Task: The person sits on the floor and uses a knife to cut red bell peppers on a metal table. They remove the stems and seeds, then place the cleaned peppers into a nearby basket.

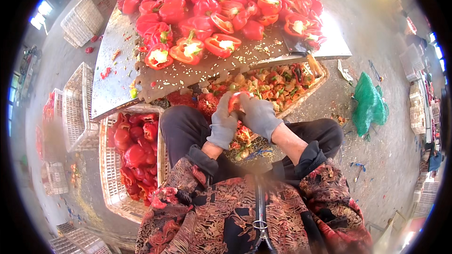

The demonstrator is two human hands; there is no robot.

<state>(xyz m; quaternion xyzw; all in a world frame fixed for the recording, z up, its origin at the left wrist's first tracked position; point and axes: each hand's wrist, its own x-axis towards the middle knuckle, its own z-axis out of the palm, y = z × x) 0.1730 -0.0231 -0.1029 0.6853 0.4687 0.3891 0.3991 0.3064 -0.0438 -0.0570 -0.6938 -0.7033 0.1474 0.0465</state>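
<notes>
My left hand point(224, 124), in a grey glove, holds one side of a red bell pepper piece point(236, 101) over the gap between my knees. My right hand point(259, 114), gloved alike, closes on its other side; the fingers partly hide the piece. Beyond them, halved red bell peppers point(221, 45) and a large heap of red bell peppers point(173, 10) lie on the metal table point(114, 56). A broad-bladed knife point(299, 46) rests at the table's right edge, its wooden handle sticking out. Pepper cores and scraps point(282, 84) fill a basket just past my hands.
A plastic crate point(109, 180) of red pepper pieces point(136, 155) stands left of my knee. Farther left are more crates point(79, 113). A green mesh sack point(369, 104) lies on the floor at right. A person point(436, 160) is far off at the right rim.
</notes>
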